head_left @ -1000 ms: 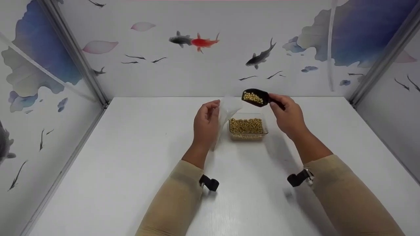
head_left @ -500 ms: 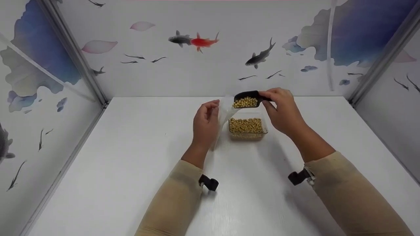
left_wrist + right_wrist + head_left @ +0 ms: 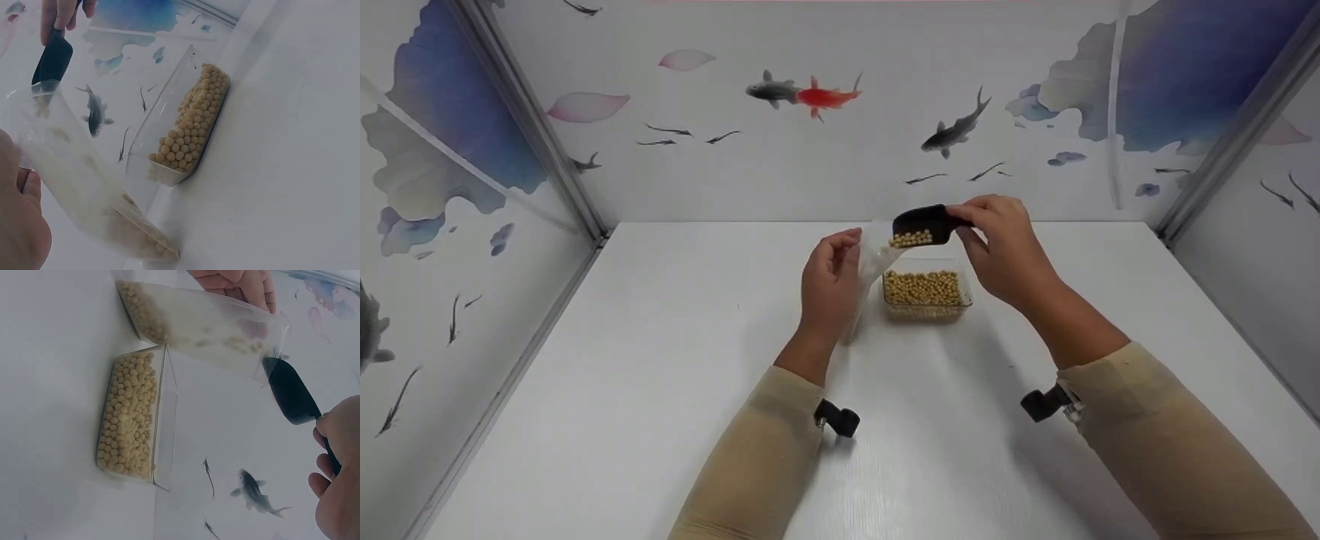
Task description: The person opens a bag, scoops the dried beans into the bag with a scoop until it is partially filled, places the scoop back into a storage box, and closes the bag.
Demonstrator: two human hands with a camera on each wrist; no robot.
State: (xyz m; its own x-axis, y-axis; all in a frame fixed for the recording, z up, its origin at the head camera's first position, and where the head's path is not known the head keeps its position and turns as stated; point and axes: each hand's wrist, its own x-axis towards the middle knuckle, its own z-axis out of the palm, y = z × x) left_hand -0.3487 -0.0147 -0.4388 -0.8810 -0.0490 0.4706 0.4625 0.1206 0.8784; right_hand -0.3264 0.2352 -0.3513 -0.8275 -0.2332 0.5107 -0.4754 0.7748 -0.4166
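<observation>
Near the centre of the head view, the left hand [image 3: 831, 285] grips the side of a clear plastic bag [image 3: 84, 180], while the right hand [image 3: 1001, 251] pinches the handle of a black scoop [image 3: 930, 223]. The scoop tips into the bag's mouth, with some beans [image 3: 913, 239] in it and blurred ones dropping inside (more lie at the bottom).

The likeliest trouble is a spill: if the soft mouth sags or folds shut, or the scoop tilts too fast, beans could roll over its edge. A slack left grip could also let the bag lean, since its filled bottom corner seems to rest on the table [image 3: 660, 390].

Just right of the bag, below the scoop, stands a clear box [image 3: 926, 311] full of beans; it would catch some strays, but leaves the bag little room that way. Behind, the fish-printed wall [image 3: 825, 165] fills the upper frame.
</observation>
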